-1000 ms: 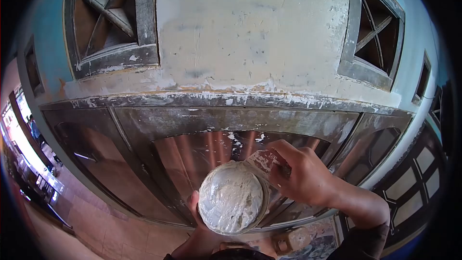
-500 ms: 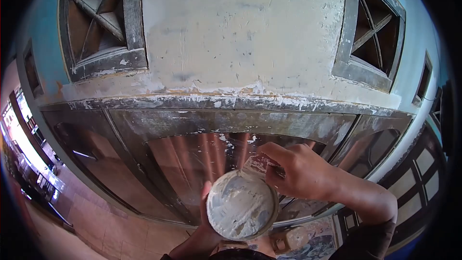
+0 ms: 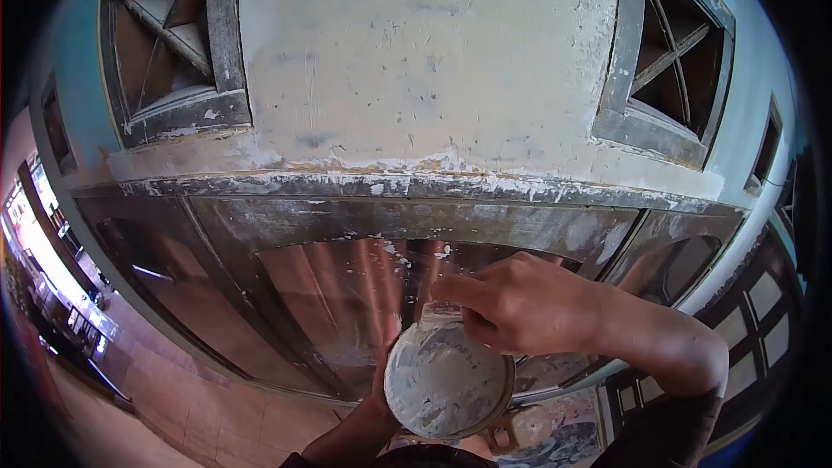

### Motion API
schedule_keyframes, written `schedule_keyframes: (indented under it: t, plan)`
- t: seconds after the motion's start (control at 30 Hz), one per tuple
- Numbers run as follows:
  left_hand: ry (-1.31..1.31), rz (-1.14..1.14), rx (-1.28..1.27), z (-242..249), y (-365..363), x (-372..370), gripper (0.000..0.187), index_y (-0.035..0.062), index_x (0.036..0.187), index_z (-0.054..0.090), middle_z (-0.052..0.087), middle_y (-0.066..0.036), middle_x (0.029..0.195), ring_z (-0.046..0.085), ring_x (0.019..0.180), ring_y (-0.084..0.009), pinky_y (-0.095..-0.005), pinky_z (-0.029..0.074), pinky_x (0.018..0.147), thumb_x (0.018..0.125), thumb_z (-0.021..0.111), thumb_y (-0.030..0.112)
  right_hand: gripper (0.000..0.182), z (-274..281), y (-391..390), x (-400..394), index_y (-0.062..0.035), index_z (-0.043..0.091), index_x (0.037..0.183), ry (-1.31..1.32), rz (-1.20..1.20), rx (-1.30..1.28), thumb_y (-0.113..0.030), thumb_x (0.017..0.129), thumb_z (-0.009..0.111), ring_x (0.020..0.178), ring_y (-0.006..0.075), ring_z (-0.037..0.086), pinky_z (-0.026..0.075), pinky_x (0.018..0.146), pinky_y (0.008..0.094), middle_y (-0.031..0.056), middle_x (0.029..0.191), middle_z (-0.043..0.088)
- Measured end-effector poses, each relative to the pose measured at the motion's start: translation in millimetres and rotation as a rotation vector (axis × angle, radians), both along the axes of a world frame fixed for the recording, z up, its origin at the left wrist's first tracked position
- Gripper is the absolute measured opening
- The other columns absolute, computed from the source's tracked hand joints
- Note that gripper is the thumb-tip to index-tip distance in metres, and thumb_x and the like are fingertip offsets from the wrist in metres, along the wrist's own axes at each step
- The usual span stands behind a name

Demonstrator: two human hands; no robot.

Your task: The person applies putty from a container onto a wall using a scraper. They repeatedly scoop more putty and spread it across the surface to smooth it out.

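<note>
My left hand is closed around the side of a round tub, mostly hidden behind it. Pale grey-white putty is smeared inside the tub. With its fingers pinched, my right hand grips a flat putty knife at the tub's far rim. Putty coats the knife's blade, and its upper part is hidden by my fingers. Beyond both hands are dark wooden panels with arched glass.
Above the panels runs a ledge with flaking white paint, below a scratched cream wall. Wooden lattice vents flank that wall. Below the tub, a stained brownish container stands on a paint-marked surface. Tiled floor lies at lower left.
The tub has moved slightly right. My right hand and the putty knife have shifted left across the far rim, and the view has shifted slightly.
</note>
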State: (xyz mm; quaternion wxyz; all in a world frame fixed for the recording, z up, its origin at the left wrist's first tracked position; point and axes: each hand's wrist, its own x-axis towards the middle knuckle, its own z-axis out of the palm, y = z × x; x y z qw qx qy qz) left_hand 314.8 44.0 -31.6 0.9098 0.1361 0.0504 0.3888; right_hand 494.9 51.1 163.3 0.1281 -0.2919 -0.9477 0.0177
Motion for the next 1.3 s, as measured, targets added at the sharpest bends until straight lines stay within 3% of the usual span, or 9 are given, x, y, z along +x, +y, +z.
schedule_keyframes:
  t: [0.13, 0.2, 0.37, 0.5, 0.8, 0.93, 1.0, 1.13, 1.3]
  plan:
    - [0.119, 0.092, -0.057, -4.4, 3.7, 7.8, 0.084, 0.0068, 0.149, 0.047, 0.058, -0.016, 0.143, 0.059, 0.127, -0.0322, -0.0497, 0.046, 0.109, 0.101, 0.025, 0.072, 0.043, 1.3, 6.7, 0.1, 0.0026, 0.055, 0.121, -0.077, 0.109, 0.055, 0.0, 0.079, 0.065, 0.067, 0.0363, 0.073, 0.06, 0.061, 0.0456, 0.0183, 0.074, 0.069]
    - [-0.301, -0.04, -0.009, -12.0, 8.2, 9.3, 0.084, 0.0067, 0.147, 0.048, 0.06, -0.015, 0.14, 0.061, 0.124, -0.0311, -0.049, 0.048, 0.107, 0.101, 0.025, 0.073, 0.046, 2.4, 7.1, -1.3, 0.0015, 0.055, 0.123, -0.105, 0.143, 0.05, 0.0, 0.078, 0.065, 0.07, 0.0352, 0.073, 0.061, 0.062, 0.0444, 0.0172, 0.078, 0.071]
    - [-0.258, -0.059, -0.005, -16.2, 16.5, 10.4, 0.085, 0.0065, 0.144, 0.051, 0.063, -0.014, 0.135, 0.063, 0.12, -0.03, -0.0478, 0.051, 0.104, 0.099, 0.027, 0.075, 0.058, 3.2, 8.8, -2.9, -0.0105, 0.06, 0.128, -0.167, 0.172, 0.108, -0.004, 0.072, 0.071, 0.082, 0.0285, 0.069, 0.061, 0.075, 0.0413, 0.0079, 0.094, 0.071]
    - [-0.199, -0.141, 0.032, -41.3, 27.2, 19.5, 0.086, 0.0065, 0.142, 0.052, 0.064, -0.014, 0.132, 0.065, 0.117, -0.0293, -0.0466, 0.053, 0.101, 0.098, 0.029, 0.077, 0.061, -2.5, 13.3, -1.9, -0.0099, 0.062, 0.126, -0.127, 0.234, 0.093, -0.003, 0.066, 0.071, 0.081, 0.0258, 0.067, 0.06, 0.076, 0.0384, 0.0073, 0.092, 0.069]
    - [-0.582, -0.246, -0.11, -4.9, 9.9, 26.8, 0.08, 0.0081, 0.151, 0.041, 0.057, -0.017, 0.14, 0.061, 0.124, -0.033, -0.0506, 0.053, 0.102, 0.102, 0.03, 0.07, 0.045, -19.2, 0.0, -3.8, -0.0163, 0.066, 0.112, -0.185, 0.283, 0.312, -0.009, 0.069, 0.075, 0.083, 0.0179, 0.065, 0.057, 0.072, 0.0349, -0.0027, 0.089, 0.066]
    - [-0.491, -0.186, -0.074, -5.4, 11.4, 26.1, 0.074, 0.0087, 0.152, 0.04, 0.057, -0.019, 0.138, 0.063, 0.121, -0.0326, -0.0504, 0.054, 0.101, 0.104, 0.034, 0.064, 0.028, -24.1, -15.9, -4.5, -0.0172, 0.067, 0.102, -0.223, 0.331, 0.441, -0.02, 0.074, 0.073, 0.084, 0.0135, 0.065, 0.054, 0.068, 0.0288, -0.005, 0.088, 0.064]
    - [-0.313, -0.192, -0.057, -9.6, 13.7, 26.3, 0.055, 0.0138, 0.142, 0.052, 0.063, -0.013, 0.129, 0.065, 0.115, -0.0243, -0.0431, 0.054, 0.099, 0.105, 0.043, 0.054, 0.026, -32.5, -20.9, -2.7, -0.0171, 0.067, 0.1, -0.231, 0.339, 0.464, -0.023, 0.075, 0.072, 0.084, 0.0128, 0.065, 0.053, 0.068, 0.0274, -0.005, 0.089, 0.064]
    - [-0.427, -0.247, -0.115, -1.5, 11.2, 28.4, 0.067, 0.0083, 0.147, 0.047, 0.061, -0.017, 0.131, 0.065, 0.114, -0.0315, -0.0433, 0.061, 0.092, 0.103, 0.041, 0.059, 0.028, -37.5, -33.6, -2.6, -0.0139, 0.069, 0.099, -0.166, 0.387, 0.465, -0.024, 0.073, 0.072, 0.085, 0.0144, 0.065, 0.053, 0.07, 0.029, -0.0023, 0.091, 0.065]
    - [-0.472, -0.283, -0.093, -15.3, 16.8, 26.6, 0.07, 0.0079, 0.147, 0.048, 0.062, -0.019, 0.132, 0.064, 0.115, -0.0344, -0.0484, 0.057, 0.095, 0.101, 0.041, 0.06, 0.026, -41.8, -45.7, -2.6, -0.011, 0.069, 0.094, -0.212, 0.432, 0.486, -0.027, 0.074, 0.071, 0.085, 0.0166, 0.066, 0.054, 0.074, 0.0295, 0.0003, 0.09, 0.065]
